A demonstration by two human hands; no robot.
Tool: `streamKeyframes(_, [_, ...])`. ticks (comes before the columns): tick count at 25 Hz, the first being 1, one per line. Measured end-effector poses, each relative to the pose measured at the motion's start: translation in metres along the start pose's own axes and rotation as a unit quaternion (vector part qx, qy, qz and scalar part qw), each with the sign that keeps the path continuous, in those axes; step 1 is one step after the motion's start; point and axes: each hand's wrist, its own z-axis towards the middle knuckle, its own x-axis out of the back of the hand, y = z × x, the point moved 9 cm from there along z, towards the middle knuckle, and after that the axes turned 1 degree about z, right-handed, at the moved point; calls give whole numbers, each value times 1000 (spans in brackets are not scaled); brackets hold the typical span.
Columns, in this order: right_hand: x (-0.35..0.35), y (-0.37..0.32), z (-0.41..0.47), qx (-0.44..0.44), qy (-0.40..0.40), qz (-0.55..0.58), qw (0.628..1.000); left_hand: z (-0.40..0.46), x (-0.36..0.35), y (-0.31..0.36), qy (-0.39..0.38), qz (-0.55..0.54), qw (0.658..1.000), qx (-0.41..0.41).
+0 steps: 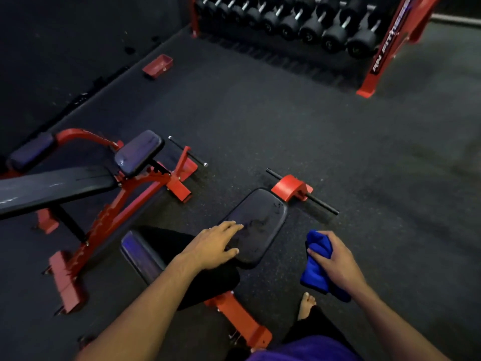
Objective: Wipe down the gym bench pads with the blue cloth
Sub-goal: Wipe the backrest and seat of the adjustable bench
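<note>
Blue cloth (318, 261) is bunched up in the right hand (335, 261), fingers curled round it, held in the air to the right of the near bench, clear of the pad. Cloth hangs below the fist, not touching anything.

Left hand (214, 246) lies flat on the seat pad (263, 225) of the near bench, fingers straight and spread, holding nothing. Pad is black, rounded, with visible smears and marks on its surface. A second dark pad (138, 252) of the same bench sits nearer the camera on the left, partly covered by the left forearm and a dark leg.

Red frame foot (244, 321) of that bench shows below the arm; red bracket (291, 187) with a black crossbar (322, 203) sits just past the seat pad's far end.

Bare foot (307, 306) on the dark rubber floor (286, 121), right of the frame.

Second bench (78, 183) to the left, red frame, long black back pad and a tilted small pad, well apart from the hands.

Far end: red dumbbell rack (385, 48) with a row of black dumbbells (309, 29). Small red tray-like part (158, 65) on the floor near the wall.
</note>
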Motion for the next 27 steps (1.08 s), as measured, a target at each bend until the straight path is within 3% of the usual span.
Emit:
streamKeyframes(5, [-7,5,6,-6,-9,-19,1000,32,-2,-11,-21,20,999,-23])
streamKeyframes(11, [2,12,-2,-64,35,-40,997,84,-21,-26,-31,67,992,-100])
streamKeyframes(15, [-22,32,-15,-112,99,-33,988,145,-65,-62,-30,82,988,-130])
streamKeyframes(18, [-57,57,-5,-135,92,-26,986,195,-112,-88,-35,80,988,-125])
streamKeyframes(24, [-118,149,138,-74,56,-63,994,344,-224,-102,18,43,997,-67])
streamKeyframes(27, [-132,185,220,-25,66,-82,994,359,-259,-115,137,62,987,-60])
